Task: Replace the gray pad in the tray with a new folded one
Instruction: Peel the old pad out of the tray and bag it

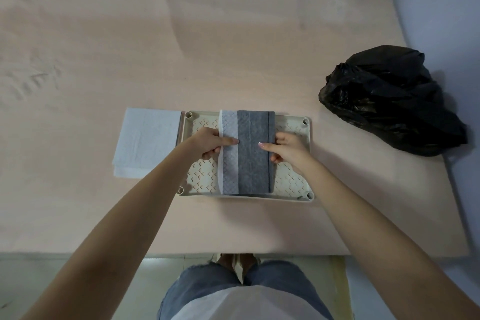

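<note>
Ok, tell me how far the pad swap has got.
Early stage. Done: the gray pad is folded into a strip. In hand: the left hand and right hand grip its sides, over the tray. Left: take it out, maybe to the black bag, then lay in the white pad waiting beside the tray.

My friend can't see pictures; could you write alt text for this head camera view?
Two hands, left hand and right hand, grip a folded gray pad over a cream tray on a pink table. A white folded pad lies left of the tray, a black plastic bag to the right.
</note>
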### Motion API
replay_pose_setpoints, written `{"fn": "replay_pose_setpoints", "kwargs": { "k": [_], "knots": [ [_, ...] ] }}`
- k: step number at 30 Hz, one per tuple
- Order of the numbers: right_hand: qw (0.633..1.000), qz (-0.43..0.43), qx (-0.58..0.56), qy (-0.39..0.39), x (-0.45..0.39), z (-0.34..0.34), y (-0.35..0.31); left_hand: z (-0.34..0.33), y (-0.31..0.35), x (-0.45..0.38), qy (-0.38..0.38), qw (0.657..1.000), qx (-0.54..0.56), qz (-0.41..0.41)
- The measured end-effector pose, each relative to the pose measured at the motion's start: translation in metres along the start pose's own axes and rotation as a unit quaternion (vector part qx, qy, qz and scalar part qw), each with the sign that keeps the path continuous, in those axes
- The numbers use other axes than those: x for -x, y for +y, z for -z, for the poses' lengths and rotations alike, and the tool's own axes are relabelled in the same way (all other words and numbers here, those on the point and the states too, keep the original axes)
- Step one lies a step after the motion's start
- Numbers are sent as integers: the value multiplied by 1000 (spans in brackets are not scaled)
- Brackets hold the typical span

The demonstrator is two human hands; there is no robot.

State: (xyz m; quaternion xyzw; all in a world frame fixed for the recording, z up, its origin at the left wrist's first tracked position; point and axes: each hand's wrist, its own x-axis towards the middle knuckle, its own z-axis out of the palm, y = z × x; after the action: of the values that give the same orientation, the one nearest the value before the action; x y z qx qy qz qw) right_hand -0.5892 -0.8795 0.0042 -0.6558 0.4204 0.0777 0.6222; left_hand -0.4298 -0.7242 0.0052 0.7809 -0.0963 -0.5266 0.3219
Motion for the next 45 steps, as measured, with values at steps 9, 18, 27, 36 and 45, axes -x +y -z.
{"fn": "replay_pose_setpoints", "kwargs": {
  "k": [9, 18, 27, 36, 45],
  "knots": [
    [999, -9, -36, -27, -2, 0, -3, 2, 2, 2, -7, 998, 54, 39],
    [970, -42, -234, 47, 2, -2, -6, 8, -3, 13, -92, 969, 228, 29],
    [985, -8, -173, -26, 9, 7, 13, -12, -4, 17, -29, 975, 218, 31],
    [950, 101, 287, 65, 18, 7, 14, -26, -7, 22, 21, 995, 96, -6],
    [765, 276, 583, -8, 42, -19, 31, -41, -22, 22, 129, 988, 44, -68]
  ]
}}
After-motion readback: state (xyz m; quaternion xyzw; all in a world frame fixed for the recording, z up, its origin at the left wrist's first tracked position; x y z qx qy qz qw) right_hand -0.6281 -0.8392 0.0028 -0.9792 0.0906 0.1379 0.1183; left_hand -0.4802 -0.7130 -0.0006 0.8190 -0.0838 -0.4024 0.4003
